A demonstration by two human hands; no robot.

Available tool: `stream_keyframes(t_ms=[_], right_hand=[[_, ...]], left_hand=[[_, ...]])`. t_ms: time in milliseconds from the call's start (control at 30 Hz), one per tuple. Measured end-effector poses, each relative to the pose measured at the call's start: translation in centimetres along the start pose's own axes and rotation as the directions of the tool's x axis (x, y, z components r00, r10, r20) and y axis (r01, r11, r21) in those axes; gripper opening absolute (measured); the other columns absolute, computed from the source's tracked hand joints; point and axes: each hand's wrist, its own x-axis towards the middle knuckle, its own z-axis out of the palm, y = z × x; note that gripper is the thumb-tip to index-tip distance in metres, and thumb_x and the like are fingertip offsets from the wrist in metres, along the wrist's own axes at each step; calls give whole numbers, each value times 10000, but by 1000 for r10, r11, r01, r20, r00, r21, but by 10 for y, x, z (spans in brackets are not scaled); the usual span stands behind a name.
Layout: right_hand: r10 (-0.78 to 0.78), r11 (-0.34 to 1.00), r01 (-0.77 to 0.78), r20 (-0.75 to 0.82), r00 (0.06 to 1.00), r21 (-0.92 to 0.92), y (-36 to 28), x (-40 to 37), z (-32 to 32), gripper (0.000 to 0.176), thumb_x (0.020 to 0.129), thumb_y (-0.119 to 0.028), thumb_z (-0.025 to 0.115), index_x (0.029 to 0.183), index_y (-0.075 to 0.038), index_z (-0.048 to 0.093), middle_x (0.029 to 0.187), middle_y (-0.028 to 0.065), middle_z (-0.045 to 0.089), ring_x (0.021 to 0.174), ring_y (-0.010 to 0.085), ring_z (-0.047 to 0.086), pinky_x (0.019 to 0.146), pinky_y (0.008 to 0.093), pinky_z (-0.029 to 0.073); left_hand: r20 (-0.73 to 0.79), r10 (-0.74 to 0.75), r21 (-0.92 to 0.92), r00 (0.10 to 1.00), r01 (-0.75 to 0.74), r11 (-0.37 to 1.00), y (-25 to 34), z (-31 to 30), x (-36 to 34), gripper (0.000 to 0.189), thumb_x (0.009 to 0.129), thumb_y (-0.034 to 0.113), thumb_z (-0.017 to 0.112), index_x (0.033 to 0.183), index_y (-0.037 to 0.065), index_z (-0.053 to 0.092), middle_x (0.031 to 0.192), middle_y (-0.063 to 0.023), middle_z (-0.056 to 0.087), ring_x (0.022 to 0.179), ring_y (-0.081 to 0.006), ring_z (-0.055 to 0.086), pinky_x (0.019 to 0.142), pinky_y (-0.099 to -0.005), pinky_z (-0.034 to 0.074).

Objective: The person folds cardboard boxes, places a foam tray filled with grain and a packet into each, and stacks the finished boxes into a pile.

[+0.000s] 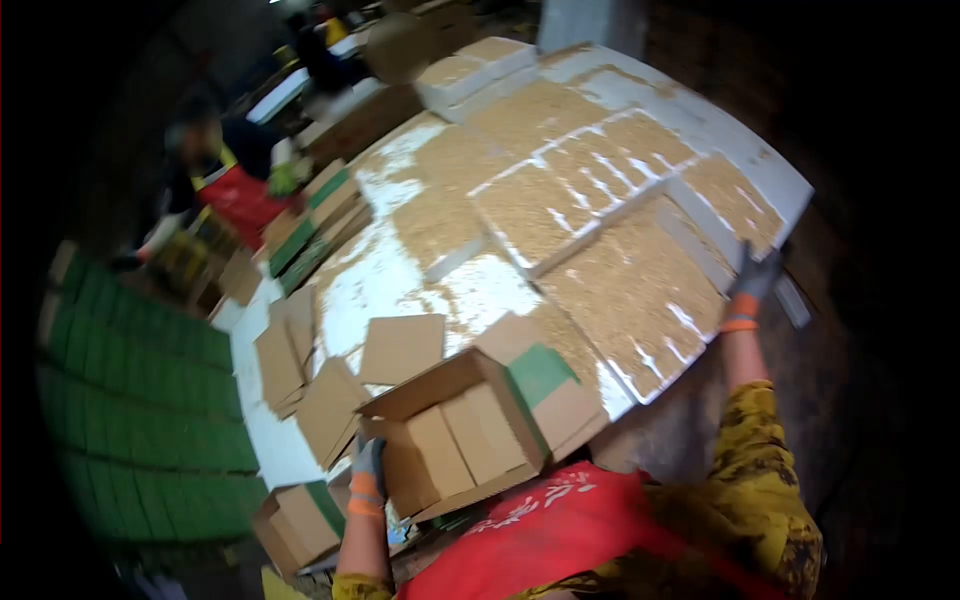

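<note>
Left hand (367,462) clamps the cardboard box (470,432); right hand (755,278), fingers seemingly curled, touches a tray (697,243)

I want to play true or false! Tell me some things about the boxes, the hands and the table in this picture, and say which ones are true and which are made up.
1. The left hand holds a corner of the open cardboard box. True.
2. The trays are full of red apples. False: they hold small tan pieces.
3. The right hand is at the edge of the white table. True.
4. The stacked crates are yellow. False: they are green.
5. Another person stands at the far side of the table. True.
</note>
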Motion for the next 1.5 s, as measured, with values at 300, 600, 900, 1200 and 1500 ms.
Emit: stream_keyframes(t_ms=[300,600,900,1200,1500], right_hand=[[435,740,-358,-2,901,-570,47,157,-140,541,917,-403,567,1280,-4,538,1319,121,506,1070,277,552,912,434,476],[636,555,-566,-128,761,-609,-59,90,-87,565,853,-200,634,1380,-213,428,1328,1,504,1118,231,535,847,413,484],[510,800,-324,289,810,-504,-66,19,-58,526,883,-226,624,1362,-105,444,1231,74,568,1082,210,576,845,359,512],[407,823,299,869,281,-483,-96,-199,28,357,903,-11,512,1258,30,522,1324,153,509,1180,245,525,975,359,446],[743,667,-114,646,178,-736,-125,-334,115,667,796,-65,626,1401,31,362,1273,131,530,1121,191,533,920,312,456]], left_hand=[[-212,255,228,943,-206,952,-24,13,4,382,857,115,589,1221,17,527,921,-73,628,774,-144,584,678,-280,501],[-48,178,163,983,-168,972,-42,-19,27,603,835,99,540,1403,-3,365,1318,-161,491,1112,-227,526,895,-283,452],[-1,-3,-209,1000,2,978,-2,10,6,386,827,99,553,1211,75,527,977,-93,609,818,-213,629,691,-321,543],[310,651,618,693,-667,416,-62,-29,47,597,923,375,561,1410,83,374,1405,-90,433,1238,-199,463,993,-324,415],[36,13,-321,999,-1,947,-9,26,-45,844,876,677,434,1483,118,259,1429,-116,411,1276,-239,425,1039,-356,352]])
